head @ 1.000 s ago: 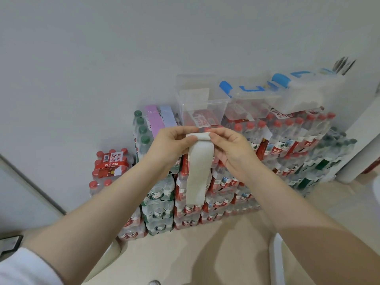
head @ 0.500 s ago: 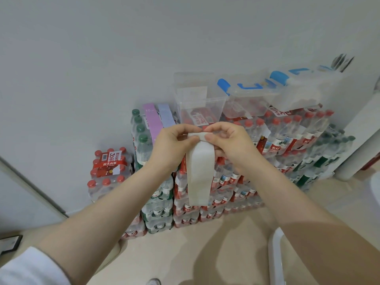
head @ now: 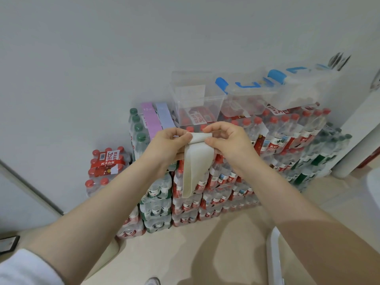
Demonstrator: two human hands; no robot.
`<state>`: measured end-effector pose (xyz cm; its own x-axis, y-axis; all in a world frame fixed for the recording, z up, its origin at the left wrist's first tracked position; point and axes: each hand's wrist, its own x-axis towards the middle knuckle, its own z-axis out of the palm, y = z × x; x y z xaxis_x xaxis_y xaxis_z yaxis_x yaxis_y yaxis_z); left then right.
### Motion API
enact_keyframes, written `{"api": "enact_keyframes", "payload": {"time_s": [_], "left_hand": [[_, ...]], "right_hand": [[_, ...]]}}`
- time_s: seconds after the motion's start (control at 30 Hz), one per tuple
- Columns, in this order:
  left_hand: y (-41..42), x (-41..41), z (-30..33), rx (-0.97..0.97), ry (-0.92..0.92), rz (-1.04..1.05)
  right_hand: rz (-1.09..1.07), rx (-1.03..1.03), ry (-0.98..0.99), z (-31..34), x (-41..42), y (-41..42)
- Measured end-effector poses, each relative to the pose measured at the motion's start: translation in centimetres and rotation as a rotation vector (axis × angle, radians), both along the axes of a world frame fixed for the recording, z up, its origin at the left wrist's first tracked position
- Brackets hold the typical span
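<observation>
Both hands are raised side by side at chest height, and between them hangs a white strip (head: 197, 163). The left hand (head: 166, 147) pinches the strip's top end from its own side, thumb and fingers curled onto the folded edge. The right hand (head: 228, 142) grips the same end from the other side, thumb below and fingertips on top, so the two hands almost touch across the fold. From that fold the strip drops straight down below the hands as a doubled length, its lower end free in the air. Behind the hands stand stacked bottle packs (head: 277, 140), red-capped behind the right hand and green-capped behind the left. Above and beyond the hands, a clear box (head: 197, 99) sits on the top packs, with more clear boxes further to the right hand's side. Just past the left hand's knuckles a purple band (head: 149, 120) and a blue band (head: 164, 116) lie over the green-capped packs. Far out on the left hand's side a small red pack (head: 107, 161) stands against the wall. A white sleeve (head: 24, 268) covers the left upper arm.
</observation>
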<state>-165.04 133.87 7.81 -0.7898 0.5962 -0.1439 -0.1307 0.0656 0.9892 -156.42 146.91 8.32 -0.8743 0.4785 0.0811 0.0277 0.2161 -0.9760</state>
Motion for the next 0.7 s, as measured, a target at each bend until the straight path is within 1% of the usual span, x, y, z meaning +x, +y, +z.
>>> {"api": "enact_keyframes", "payload": {"time_s": [0.1, 0.17, 0.23, 0.33, 0.53, 0.63, 0.7], "left_hand": [[0.3, 0.1, 0.0, 0.073, -0.039, 0.029], [0.7, 0.3, -0.1, 0.104, -0.050, 0.058], [1.1, 0.5, -0.2, 0.115, -0.043, 0.072], [1.5, 0.6, -0.4, 0.115, -0.015, 0.077], [1.7, 0.7, -1.0, 0.023, 0.066, 0.072], [1.3, 0.4, -0.7, 0.015, 0.164, 0.038], [1.0, 0.2, -0.5, -0.001, 0.249, 0.006]], "right_hand": [[-0.090, -0.044, 0.020, -0.9, -0.1, -0.1], [-0.203, 0.046, 0.039, -1.3, -0.2, -0.4], [-0.269, 0.136, 0.081, -1.6, -0.2, -1.0], [-0.282, 0.202, 0.120, -1.8, -0.4, -1.6], [-0.322, 0.359, 0.068, -2.8, -0.6, -1.4], [-0.291, 0.305, 0.080, -2.5, -0.4, -1.1], [-0.199, 0.212, 0.056, -2.0, -0.3, -0.6]]}}
